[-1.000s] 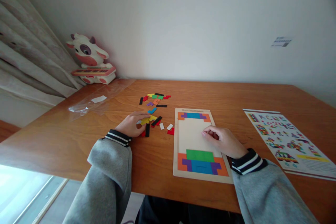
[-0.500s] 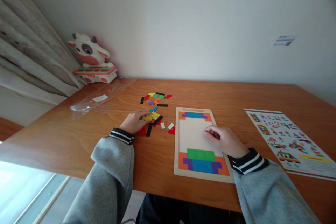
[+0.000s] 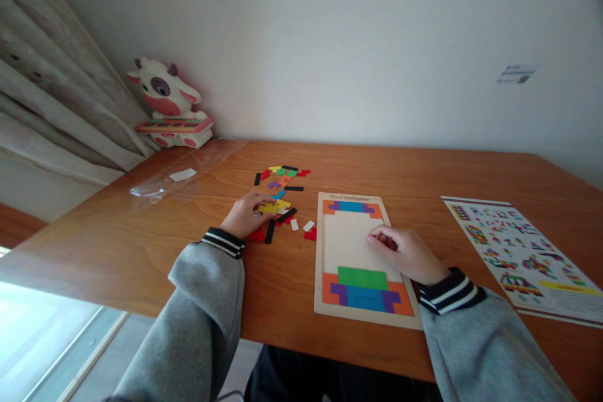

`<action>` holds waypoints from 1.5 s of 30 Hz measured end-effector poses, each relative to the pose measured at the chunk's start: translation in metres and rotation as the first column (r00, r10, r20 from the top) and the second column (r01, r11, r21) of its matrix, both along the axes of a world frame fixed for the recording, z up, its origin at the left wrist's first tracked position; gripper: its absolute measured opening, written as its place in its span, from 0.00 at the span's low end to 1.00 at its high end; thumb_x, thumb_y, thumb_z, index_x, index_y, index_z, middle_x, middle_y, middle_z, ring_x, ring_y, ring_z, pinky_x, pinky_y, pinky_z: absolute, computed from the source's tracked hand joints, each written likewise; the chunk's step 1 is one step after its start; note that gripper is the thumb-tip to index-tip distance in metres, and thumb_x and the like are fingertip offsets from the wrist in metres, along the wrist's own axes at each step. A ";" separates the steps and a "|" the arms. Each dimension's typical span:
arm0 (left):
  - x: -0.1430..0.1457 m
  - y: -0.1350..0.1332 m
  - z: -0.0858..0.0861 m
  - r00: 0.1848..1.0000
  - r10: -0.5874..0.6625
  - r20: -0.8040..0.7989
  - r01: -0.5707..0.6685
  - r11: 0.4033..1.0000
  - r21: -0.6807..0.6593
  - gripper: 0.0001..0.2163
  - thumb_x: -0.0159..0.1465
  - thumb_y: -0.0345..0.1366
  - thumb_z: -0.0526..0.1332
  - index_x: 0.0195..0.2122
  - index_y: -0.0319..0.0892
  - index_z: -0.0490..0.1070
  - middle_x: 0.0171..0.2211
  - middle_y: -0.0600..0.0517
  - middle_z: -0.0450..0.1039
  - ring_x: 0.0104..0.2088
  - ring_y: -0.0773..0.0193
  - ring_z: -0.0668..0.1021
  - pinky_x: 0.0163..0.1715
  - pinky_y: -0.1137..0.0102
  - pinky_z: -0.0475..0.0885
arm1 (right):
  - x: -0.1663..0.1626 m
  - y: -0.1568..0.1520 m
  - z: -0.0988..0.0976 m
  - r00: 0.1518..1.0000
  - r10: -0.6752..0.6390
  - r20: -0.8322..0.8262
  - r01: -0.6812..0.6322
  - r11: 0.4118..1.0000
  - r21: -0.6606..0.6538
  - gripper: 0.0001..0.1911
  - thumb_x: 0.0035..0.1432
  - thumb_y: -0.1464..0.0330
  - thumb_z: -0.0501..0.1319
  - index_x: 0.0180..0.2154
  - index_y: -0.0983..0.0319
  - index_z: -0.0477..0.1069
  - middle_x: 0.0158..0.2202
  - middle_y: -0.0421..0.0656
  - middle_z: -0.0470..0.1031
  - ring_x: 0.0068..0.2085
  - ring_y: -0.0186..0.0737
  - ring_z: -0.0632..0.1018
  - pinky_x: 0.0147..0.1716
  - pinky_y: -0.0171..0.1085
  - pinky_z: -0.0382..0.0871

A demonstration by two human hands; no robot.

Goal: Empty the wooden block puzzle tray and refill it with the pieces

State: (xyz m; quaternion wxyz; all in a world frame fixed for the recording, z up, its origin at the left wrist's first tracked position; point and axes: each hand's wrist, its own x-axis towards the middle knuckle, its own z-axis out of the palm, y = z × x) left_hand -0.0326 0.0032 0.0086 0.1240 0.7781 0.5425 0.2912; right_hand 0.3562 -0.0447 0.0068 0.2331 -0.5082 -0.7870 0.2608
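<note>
My left hand (image 3: 245, 215) is at the pile of loose puzzle pieces, its thumb and forefinger apart on either side of a yellow puzzle piece (image 3: 267, 208). A black strip piece (image 3: 270, 232) and a red piece (image 3: 257, 236) lie by its fingers. My right hand (image 3: 404, 251) rests over the right side of the wooden puzzle board (image 3: 318, 264), fingers curled together with nothing seen in them. Orange, purple and blue pieces fill the board's top end. At its bottom end lie a green block (image 3: 362, 277), a blue area (image 3: 365, 299) and purple and orange pieces.
More coloured pieces (image 3: 285, 180) lie behind the left hand. Two white pieces (image 3: 308, 226) are left of the board. A printed pattern sheet (image 3: 522, 257) lies at the right. A clear plastic bag (image 3: 188, 185) and a toy cow with keyboard (image 3: 172, 107) are at the back left.
The view has shifted slightly. My left hand's fingers have moved a little among the yellow pieces; my right hand stays in place over the board.
</note>
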 end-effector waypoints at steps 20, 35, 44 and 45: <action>0.024 0.011 -0.010 0.995 0.021 0.093 -0.029 0.996 0.080 0.07 0.60 0.40 0.65 0.35 0.46 0.81 0.51 0.48 0.78 0.53 0.54 0.78 0.57 0.57 0.71 | 0.000 0.000 0.001 1.000 0.004 -0.011 -0.004 1.000 -0.003 0.18 0.64 0.54 0.55 0.33 0.59 0.74 0.24 0.39 0.74 0.25 0.35 0.70 0.25 0.35 0.61; 0.027 0.007 -0.010 0.995 0.098 0.000 -0.098 0.995 0.037 0.11 0.67 0.46 0.59 0.38 0.46 0.74 0.38 0.51 0.81 0.39 0.57 0.82 0.41 0.66 0.75 | 0.000 0.000 0.001 1.000 0.005 -0.010 -0.005 1.000 0.003 0.19 0.64 0.54 0.54 0.33 0.59 0.74 0.23 0.39 0.72 0.24 0.35 0.70 0.25 0.35 0.61; 0.029 0.005 -0.009 0.954 0.301 -0.010 -0.298 0.947 0.117 0.11 0.65 0.47 0.60 0.37 0.45 0.72 0.35 0.52 0.81 0.35 0.57 0.83 0.34 0.70 0.73 | 0.000 0.000 0.003 1.000 0.005 0.002 -0.005 1.000 0.006 0.19 0.64 0.54 0.54 0.33 0.59 0.74 0.23 0.39 0.72 0.24 0.35 0.69 0.25 0.35 0.60; 0.030 0.005 -0.007 0.948 0.319 0.003 -0.317 0.940 0.130 0.11 0.65 0.47 0.60 0.37 0.45 0.72 0.35 0.52 0.81 0.35 0.57 0.83 0.34 0.70 0.73 | -0.001 0.000 0.003 1.000 0.004 0.001 -0.004 1.000 0.006 0.19 0.64 0.54 0.54 0.33 0.59 0.74 0.23 0.39 0.72 0.24 0.35 0.69 0.25 0.35 0.60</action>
